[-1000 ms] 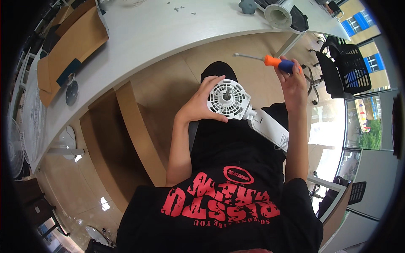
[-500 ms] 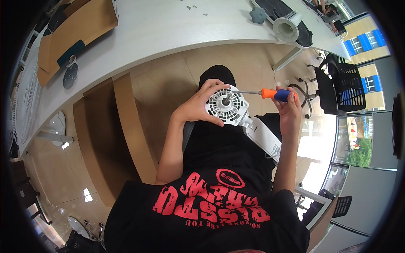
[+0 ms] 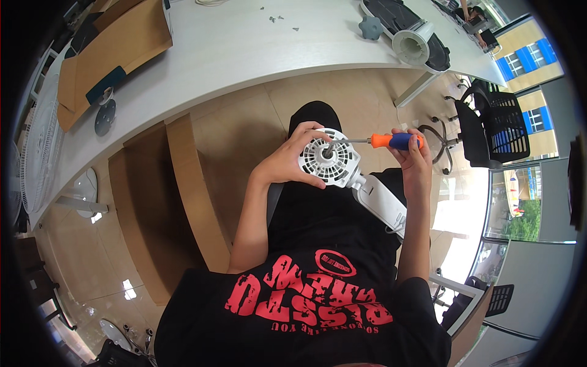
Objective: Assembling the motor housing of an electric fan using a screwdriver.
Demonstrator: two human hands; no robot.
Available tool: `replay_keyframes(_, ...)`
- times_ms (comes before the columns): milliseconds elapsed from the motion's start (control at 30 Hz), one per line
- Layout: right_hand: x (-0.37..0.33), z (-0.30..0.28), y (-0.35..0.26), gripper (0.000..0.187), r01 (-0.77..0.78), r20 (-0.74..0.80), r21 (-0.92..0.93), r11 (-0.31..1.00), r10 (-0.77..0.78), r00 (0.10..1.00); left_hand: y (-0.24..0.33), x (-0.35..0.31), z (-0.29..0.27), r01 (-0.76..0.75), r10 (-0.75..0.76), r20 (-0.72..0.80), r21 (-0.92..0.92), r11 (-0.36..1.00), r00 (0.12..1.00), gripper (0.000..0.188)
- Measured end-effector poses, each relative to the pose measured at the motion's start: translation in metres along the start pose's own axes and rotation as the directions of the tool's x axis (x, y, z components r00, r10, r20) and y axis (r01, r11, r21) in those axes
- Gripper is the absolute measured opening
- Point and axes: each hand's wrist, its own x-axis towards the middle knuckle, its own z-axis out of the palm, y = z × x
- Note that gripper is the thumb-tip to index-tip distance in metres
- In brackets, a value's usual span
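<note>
A white fan motor housing (image 3: 342, 170) with a slotted round face and a metal shaft at its centre rests on my lap. My left hand (image 3: 282, 158) grips its rim, thumb below and fingers above. From the housing a white neck piece (image 3: 380, 199) with a cable runs down to the right. My right hand (image 3: 416, 165) is closed around a screwdriver (image 3: 397, 142) with an orange and blue handle. The screwdriver lies level, its blade pointing left and its tip at or just beside the shaft; contact is hard to make out.
A white table (image 3: 232, 46) curves across the top, with small metal parts (image 3: 277, 19), a grey knob (image 3: 370, 28) and a white tube-shaped part (image 3: 411, 48). At left are a fan grille (image 3: 41, 147) and cardboard (image 3: 116, 55). An open cardboard box (image 3: 156, 214) stands on the floor; a black chair (image 3: 495, 125) is at right.
My right hand has moved the screwdriver slightly left and down, bringing its tip from the housing's upper rim to near the central shaft. The left hand keeps its hold.
</note>
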Motion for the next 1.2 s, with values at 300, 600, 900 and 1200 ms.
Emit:
replay_keyframes(300,-0.003,0.006,0.002,0.034,-0.012,-0.010,-0.002,1.000,0.012,1.000,-0.003,0.000,-0.001,-0.020,0.020,0.016,0.042,0.999,1.000,0.091)
replay_keyframes(600,-0.003,-0.001,0.017,0.038,-0.102,-0.089,0.090,0.991,0.111,0.990,0.000,0.001,-0.002,-0.029,0.028,0.010,0.051,0.998,1.000,0.088)
replay_keyframes(900,-0.002,-0.013,0.028,0.035,-0.154,-0.084,0.186,0.970,0.172,0.982,0.002,0.004,-0.001,-0.043,0.047,-0.057,0.075,0.996,0.997,0.078)
replay_keyframes(1200,-0.007,-0.003,0.015,0.039,-0.076,-0.156,0.151,0.986,0.099,0.983,0.008,0.004,0.004,-0.013,0.031,-0.128,0.137,0.990,0.991,0.070)
